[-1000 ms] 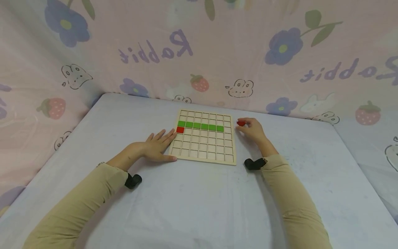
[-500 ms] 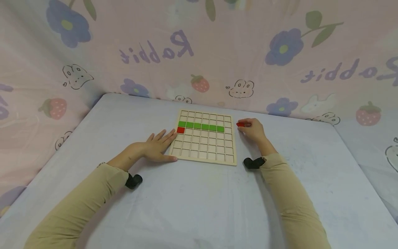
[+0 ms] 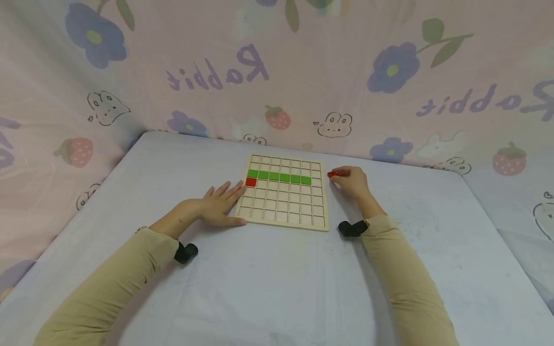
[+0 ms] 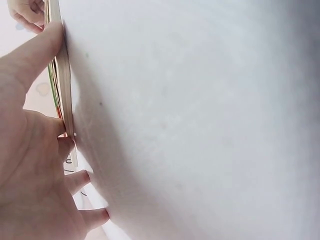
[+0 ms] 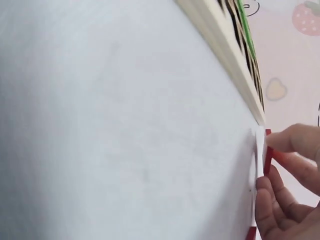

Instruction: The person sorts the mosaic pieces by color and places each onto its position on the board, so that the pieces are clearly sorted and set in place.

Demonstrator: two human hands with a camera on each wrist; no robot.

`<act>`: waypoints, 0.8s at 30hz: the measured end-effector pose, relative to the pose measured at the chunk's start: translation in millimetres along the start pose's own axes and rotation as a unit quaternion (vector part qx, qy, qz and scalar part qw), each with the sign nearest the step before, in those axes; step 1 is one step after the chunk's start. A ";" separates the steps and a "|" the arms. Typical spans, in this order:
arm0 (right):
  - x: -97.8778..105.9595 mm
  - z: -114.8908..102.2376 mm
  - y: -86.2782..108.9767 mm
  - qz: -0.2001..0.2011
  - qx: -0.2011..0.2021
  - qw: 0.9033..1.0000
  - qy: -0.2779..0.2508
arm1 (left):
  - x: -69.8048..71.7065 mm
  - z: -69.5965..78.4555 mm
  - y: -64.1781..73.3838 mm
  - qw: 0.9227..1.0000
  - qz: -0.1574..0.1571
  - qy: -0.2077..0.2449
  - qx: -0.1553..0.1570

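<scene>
A pale wooden grid board (image 3: 283,224) lies on the table. Several green tiles (image 3: 284,177) run along one of its rows, and a red tile (image 3: 251,182) fills the leftmost cell just below them. My left hand (image 3: 216,209) rests by the board's left edge, fingers spread, thumb at its near left corner. Just right of the board, my right hand (image 3: 352,182) pinches another red tile (image 3: 332,174) between thumb and fingers. The right wrist view shows this pinched tile (image 5: 268,159) partly covered by the fingers.
A red piece (image 5: 251,233) shows at the bottom edge of the right wrist view, mostly cut off. White cloth covers the table (image 3: 277,283). Behind it hangs a patterned curtain (image 3: 303,72). Black wrist mounts (image 3: 352,228) stick out by both sleeves.
The red tile turns between my right fingers and now lies flatter, with the hand staying almost in place. My left hand and the board keep their positions.
</scene>
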State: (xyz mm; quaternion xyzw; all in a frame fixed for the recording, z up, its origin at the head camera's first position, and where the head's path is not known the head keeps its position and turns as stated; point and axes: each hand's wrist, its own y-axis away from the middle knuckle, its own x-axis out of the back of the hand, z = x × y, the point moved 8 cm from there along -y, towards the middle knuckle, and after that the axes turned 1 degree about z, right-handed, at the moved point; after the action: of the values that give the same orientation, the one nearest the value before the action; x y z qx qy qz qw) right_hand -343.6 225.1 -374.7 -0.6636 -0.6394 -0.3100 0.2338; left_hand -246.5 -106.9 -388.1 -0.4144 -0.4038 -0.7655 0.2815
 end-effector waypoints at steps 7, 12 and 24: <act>7.4 -8.5 4.3 0.011 0.034 0.999 -0.026 | -0.9 0.4 -1.1 1.000 -0.001 -0.001 0.002; 9.3 -15.8 3.3 0.020 0.088 0.995 -0.033 | -1.1 0.5 -0.9 1.000 -0.001 -0.002 0.002; 11.1 -33.0 4.5 0.041 0.133 0.989 -0.058 | -1.3 -0.9 -2.0 1.000 0.001 -0.003 0.004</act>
State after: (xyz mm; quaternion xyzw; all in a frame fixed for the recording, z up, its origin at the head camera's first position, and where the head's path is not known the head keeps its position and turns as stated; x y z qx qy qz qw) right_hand -343.0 209.2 -343.4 -0.6690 -0.6595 -0.1736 0.2954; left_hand -247.7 -106.5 -390.3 -0.4160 -0.4075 -0.7621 0.2829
